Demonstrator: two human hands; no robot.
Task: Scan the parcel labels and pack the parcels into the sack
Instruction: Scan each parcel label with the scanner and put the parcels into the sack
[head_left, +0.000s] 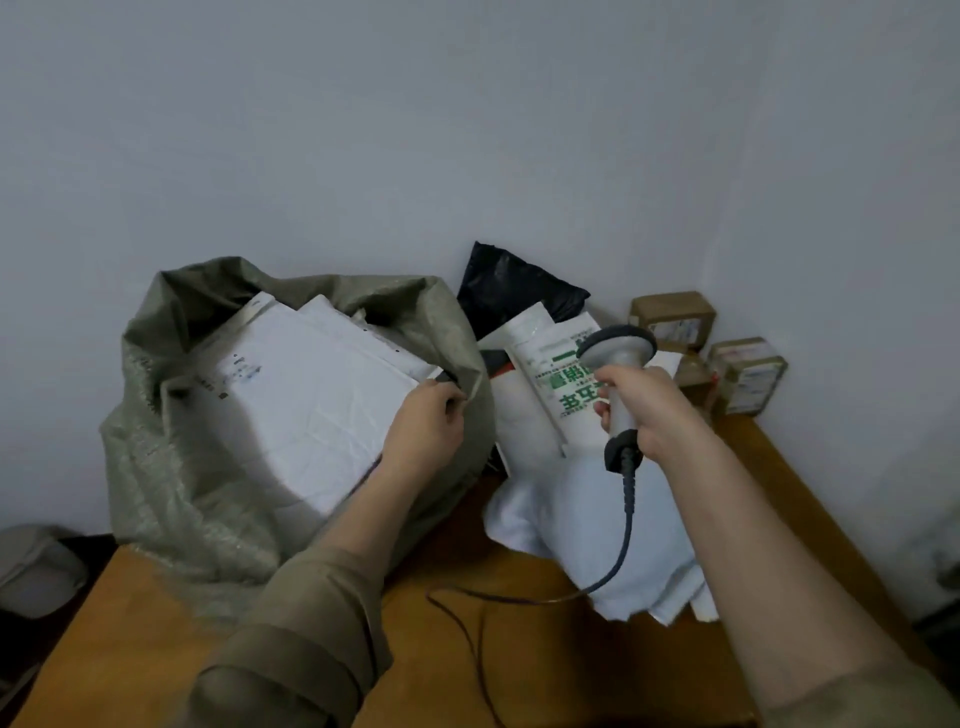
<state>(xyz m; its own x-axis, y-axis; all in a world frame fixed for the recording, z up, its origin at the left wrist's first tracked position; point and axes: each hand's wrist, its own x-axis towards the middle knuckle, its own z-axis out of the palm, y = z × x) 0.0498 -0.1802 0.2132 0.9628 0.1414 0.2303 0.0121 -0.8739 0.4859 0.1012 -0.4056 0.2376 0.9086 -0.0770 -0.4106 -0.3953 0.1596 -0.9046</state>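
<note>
A grey-green woven sack (171, 467) stands open on the left of the wooden table (519, 649). A large white flat parcel (306, 415) lies in its mouth, over other white parcels. My left hand (423, 426) grips the near right edge of that parcel, at the sack's rim. My right hand (647, 402) holds a grey barcode scanner (618, 364) by its handle, head tilted up and away. Its dark cable (621, 551) trails onto the table. Beneath the scanner lies a white mailer with green print (563, 384).
More parcels are piled at the back right: a black bag (514, 291), white soft bags (582, 514) and brown cardboard boxes (672, 317) against the wall corner. A grey object (36, 566) sits on the floor at the left.
</note>
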